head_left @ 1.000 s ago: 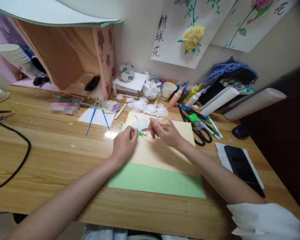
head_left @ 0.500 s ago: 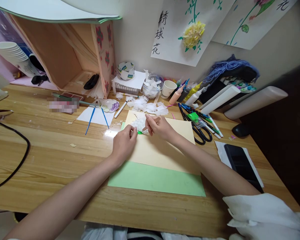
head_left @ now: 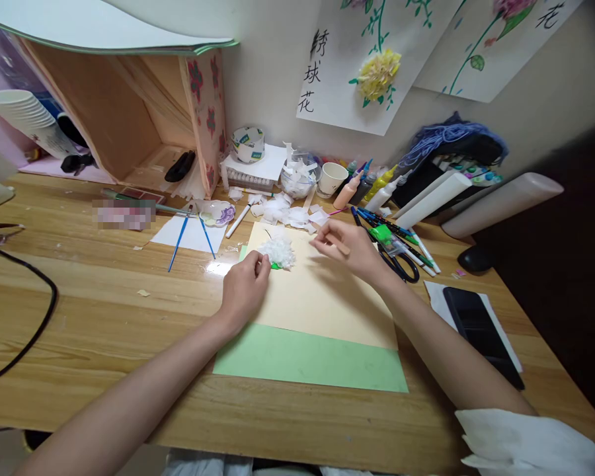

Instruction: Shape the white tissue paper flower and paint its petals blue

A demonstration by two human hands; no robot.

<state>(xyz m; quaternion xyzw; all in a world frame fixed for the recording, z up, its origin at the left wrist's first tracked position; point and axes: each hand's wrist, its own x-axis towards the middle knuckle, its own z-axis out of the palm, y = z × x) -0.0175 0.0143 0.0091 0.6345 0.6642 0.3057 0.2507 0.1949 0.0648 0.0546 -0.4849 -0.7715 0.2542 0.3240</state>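
Note:
A ruffled white paper flower (head_left: 277, 251) with a bit of green at its lower edge sits on a cream sheet (head_left: 327, 297), which lies over a light green sheet (head_left: 307, 360). My left hand (head_left: 245, 287) rests at the flower's lower left, thumb and fingers pressed together; whatever is between them is hidden. To the right of the flower, raised above the cream sheet, my right hand (head_left: 352, 248) pinches a flat wooden stick (head_left: 338, 243). A gap separates this hand from the flower.
Behind the sheets lie torn white paper scraps (head_left: 287, 210), a paper cup (head_left: 332, 178) and paint bottles (head_left: 348, 192). Scissors (head_left: 406, 268) and pens (head_left: 416, 248) are right of them. Blue brushes (head_left: 178, 243) lie left; a phone (head_left: 480, 334) is at the right.
My right hand has lifted off the flower and moved right with the wooden stick, uncovering the white petals. My left hand stays beside the flower. The view has shifted slightly.

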